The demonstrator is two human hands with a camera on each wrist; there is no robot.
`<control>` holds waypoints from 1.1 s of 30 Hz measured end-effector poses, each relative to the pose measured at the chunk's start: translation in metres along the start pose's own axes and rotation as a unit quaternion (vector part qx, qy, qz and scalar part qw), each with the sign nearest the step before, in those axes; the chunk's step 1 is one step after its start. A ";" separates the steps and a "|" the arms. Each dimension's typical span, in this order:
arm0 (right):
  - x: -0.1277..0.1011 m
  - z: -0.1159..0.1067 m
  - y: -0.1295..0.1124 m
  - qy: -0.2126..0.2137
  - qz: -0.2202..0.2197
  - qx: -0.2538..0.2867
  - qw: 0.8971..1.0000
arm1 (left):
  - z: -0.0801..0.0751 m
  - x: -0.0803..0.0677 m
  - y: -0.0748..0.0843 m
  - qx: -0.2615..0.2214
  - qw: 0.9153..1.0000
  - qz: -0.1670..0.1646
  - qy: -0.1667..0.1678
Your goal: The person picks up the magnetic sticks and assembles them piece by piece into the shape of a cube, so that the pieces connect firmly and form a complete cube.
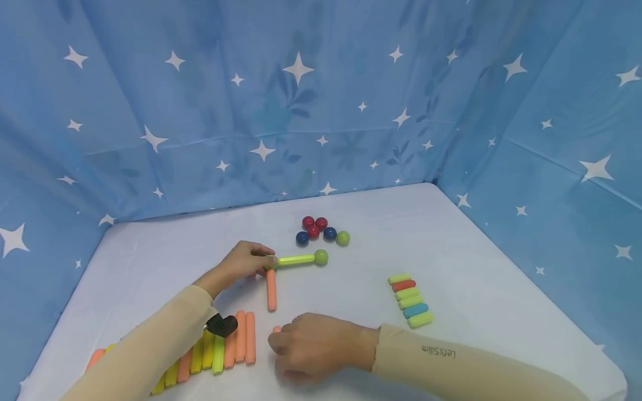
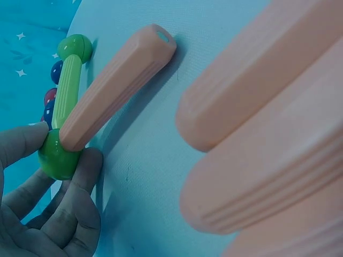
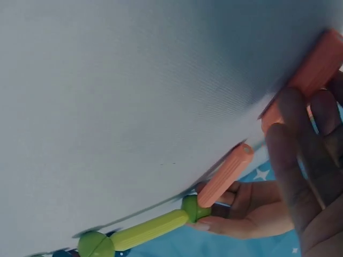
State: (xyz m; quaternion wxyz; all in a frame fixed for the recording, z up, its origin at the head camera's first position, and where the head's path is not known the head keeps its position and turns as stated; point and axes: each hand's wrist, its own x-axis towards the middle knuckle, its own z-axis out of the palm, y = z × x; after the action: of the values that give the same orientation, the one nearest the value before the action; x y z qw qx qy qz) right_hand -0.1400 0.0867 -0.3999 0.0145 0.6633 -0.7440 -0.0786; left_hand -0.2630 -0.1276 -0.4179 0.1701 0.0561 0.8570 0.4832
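Green ball (image 2: 56, 161) pinched between thumb and fingers of left hand (image 1: 246, 260). Lime rod (image 1: 296, 260) and orange rod (image 1: 271, 291) both touching it, set at angle; far end of lime rod capped by end ball (image 1: 321, 257). Second orange rod (image 3: 317, 65) gripped by right hand (image 1: 313, 342), near side of table (image 1: 351, 289). Long rods (image 1: 240, 337) laid in row, partly hidden by left sleeve (image 1: 150, 340); short rods (image 1: 411, 301) set in column at right; loose balls (image 1: 313, 231) clustered beyond lime rod.
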 end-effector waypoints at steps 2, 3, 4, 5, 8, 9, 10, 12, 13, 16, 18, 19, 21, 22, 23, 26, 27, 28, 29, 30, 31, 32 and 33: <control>-0.001 0.000 0.001 -0.025 0.031 0.015 0.999 | -0.001 0.000 0.000 -0.003 1.000 0.000 0.002; -0.001 0.001 0.002 -0.038 0.050 0.027 0.998 | -0.001 -0.001 0.000 -0.005 1.000 0.000 0.002; -0.001 0.001 0.003 -0.050 0.071 0.038 0.995 | -0.001 -0.001 0.000 -0.006 1.000 0.000 0.002; -0.002 0.002 0.005 -0.061 0.092 0.046 0.993 | -0.001 -0.001 0.000 -0.006 1.000 0.002 0.002; -0.007 0.002 0.011 -0.085 0.164 0.070 0.980 | -0.002 -0.002 0.000 -0.007 1.000 0.003 0.002; -0.009 0.003 0.014 -0.089 0.191 0.078 0.975 | -0.002 -0.002 0.000 -0.006 1.000 0.003 0.002; -0.012 0.003 0.017 -0.093 0.219 0.092 0.967 | -0.002 -0.002 0.000 -0.006 1.000 0.003 0.001; -0.017 0.002 0.024 -0.094 0.277 0.127 0.948 | -0.003 -0.002 -0.001 -0.003 1.000 0.006 0.000; -0.020 0.002 0.028 -0.092 0.305 0.145 0.937 | -0.003 -0.001 -0.002 -0.003 1.000 0.005 0.001; -0.029 0.002 0.041 -0.078 0.367 0.201 0.905 | -0.003 -0.001 -0.003 -0.001 1.000 0.006 -0.002; -0.034 0.005 0.051 -0.064 0.397 0.222 0.889 | -0.002 -0.001 -0.005 0.000 1.000 0.006 -0.005; -0.037 0.007 0.056 -0.057 0.408 0.229 0.882 | -0.002 -0.001 -0.005 -0.001 1.000 0.003 -0.005; -0.042 0.012 0.065 -0.041 0.429 0.244 0.868 | -0.001 -0.001 -0.005 0.002 1.000 0.002 -0.008; -0.044 0.015 0.069 -0.032 0.438 0.249 0.864 | -0.001 -0.001 -0.005 0.003 1.000 0.002 -0.007; -0.047 0.017 0.073 -0.022 0.445 0.255 0.859 | 0.000 -0.002 -0.005 0.003 1.000 0.001 -0.007; -0.052 0.023 0.082 0.004 0.458 0.268 0.847 | 0.000 -0.003 -0.005 0.005 1.000 0.003 -0.007; -0.054 0.023 0.085 0.010 0.462 0.271 0.845 | 0.000 -0.003 -0.005 0.006 1.000 0.005 -0.008; -0.055 0.024 0.087 0.016 0.464 0.272 0.843 | 0.000 -0.003 -0.005 0.006 1.000 0.008 -0.009; -0.055 0.023 0.088 0.020 0.466 0.274 0.841 | 0.000 -0.004 -0.005 0.006 1.000 0.009 -0.009; -0.055 0.023 0.090 0.022 0.470 0.275 0.839 | 0.000 -0.004 -0.005 0.007 1.000 0.011 -0.009; -0.055 0.022 0.091 0.023 0.473 0.278 0.836 | 0.000 -0.004 -0.005 0.008 1.000 0.012 -0.009; -0.055 0.021 0.092 0.022 0.478 0.278 0.833 | -0.001 -0.005 -0.005 0.009 1.000 0.012 -0.008; -0.055 0.021 0.092 0.021 0.483 0.278 0.830 | -0.001 -0.005 -0.005 0.009 1.000 0.013 -0.008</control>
State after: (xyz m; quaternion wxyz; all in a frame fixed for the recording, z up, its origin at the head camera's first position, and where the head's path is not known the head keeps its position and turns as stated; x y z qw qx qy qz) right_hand -0.2270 0.1530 -0.4031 -0.1187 0.1973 -0.9595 0.1620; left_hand -0.2586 -0.1319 -0.4202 0.1701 0.0723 0.8594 0.4768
